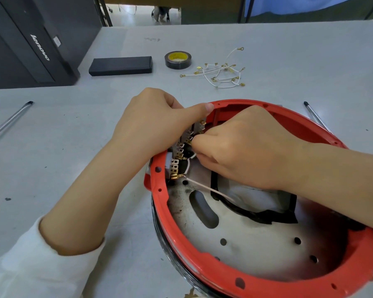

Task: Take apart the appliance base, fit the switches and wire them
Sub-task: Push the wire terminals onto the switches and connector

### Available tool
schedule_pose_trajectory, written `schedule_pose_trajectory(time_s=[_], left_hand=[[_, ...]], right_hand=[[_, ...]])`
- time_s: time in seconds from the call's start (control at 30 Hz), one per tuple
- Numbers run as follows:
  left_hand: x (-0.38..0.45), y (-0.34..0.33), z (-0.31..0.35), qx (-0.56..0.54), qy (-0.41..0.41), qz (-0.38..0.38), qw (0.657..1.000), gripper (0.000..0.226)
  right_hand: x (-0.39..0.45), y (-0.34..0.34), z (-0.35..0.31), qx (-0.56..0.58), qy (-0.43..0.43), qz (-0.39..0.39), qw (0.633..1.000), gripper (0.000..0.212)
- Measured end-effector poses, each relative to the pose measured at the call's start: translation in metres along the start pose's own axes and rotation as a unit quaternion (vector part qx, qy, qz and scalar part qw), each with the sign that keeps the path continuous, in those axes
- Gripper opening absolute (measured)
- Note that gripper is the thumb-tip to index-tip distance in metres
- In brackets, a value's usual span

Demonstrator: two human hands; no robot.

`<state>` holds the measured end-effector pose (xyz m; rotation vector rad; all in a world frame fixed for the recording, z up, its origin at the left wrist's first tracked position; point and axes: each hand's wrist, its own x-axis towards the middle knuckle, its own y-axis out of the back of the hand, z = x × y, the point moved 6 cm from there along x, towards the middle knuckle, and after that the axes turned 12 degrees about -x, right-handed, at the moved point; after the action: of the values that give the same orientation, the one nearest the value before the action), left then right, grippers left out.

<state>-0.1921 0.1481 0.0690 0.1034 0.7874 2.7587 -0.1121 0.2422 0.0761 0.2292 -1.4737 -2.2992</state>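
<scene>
The red round appliance base (pixel 207 272) lies open side up on the grey table, showing its scorched metal floor. A row of switches (pixel 177 162) with brass terminals sits inside its left rim. My left hand (pixel 155 123) holds that rim from outside, thumb stretched along the top edge. My right hand (pixel 243 145) reaches into the base, and its fingertips pinch a short white wire (pixel 190 157) at the terminals. A second, cream-coloured wire (pixel 211 190) runs from the lowest terminal across the floor.
A pile of spare white wires (pixel 220 74) with brass lugs lies beyond the base, beside a roll of black tape (pixel 178 59) and a black box (pixel 121 66). Metal rods lie at the far left (pixel 9 121) and right (pixel 317 119). A black computer case (pixel 28 41) stands back left.
</scene>
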Motion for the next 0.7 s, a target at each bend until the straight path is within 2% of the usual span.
schedule_pose_trajectory(time_s=[0.3, 0.43, 0.6, 0.7], left_hand=[[0.001, -0.001, -0.001, -0.018, 0.013, -0.015, 1.000, 0.063], [0.000, -0.001, 0.001, -0.022, 0.012, -0.031, 0.999, 0.055], [-0.001, -0.001, 0.002, -0.024, 0.020, -0.029, 0.999, 0.053], [-0.002, -0.001, 0.002, -0.030, 0.027, -0.026, 0.999, 0.052]], right_hand=[[0.000, 0.005, -0.002, 0.049, -0.017, 0.026, 0.998, 0.020], [-0.005, 0.003, 0.012, 0.218, -0.086, 0.011, 0.972, 0.007], [-0.005, -0.002, 0.015, 0.295, -0.103, -0.006, 0.950, 0.037], [-0.002, -0.008, 0.016, 0.299, -0.099, -0.026, 0.949, 0.034]])
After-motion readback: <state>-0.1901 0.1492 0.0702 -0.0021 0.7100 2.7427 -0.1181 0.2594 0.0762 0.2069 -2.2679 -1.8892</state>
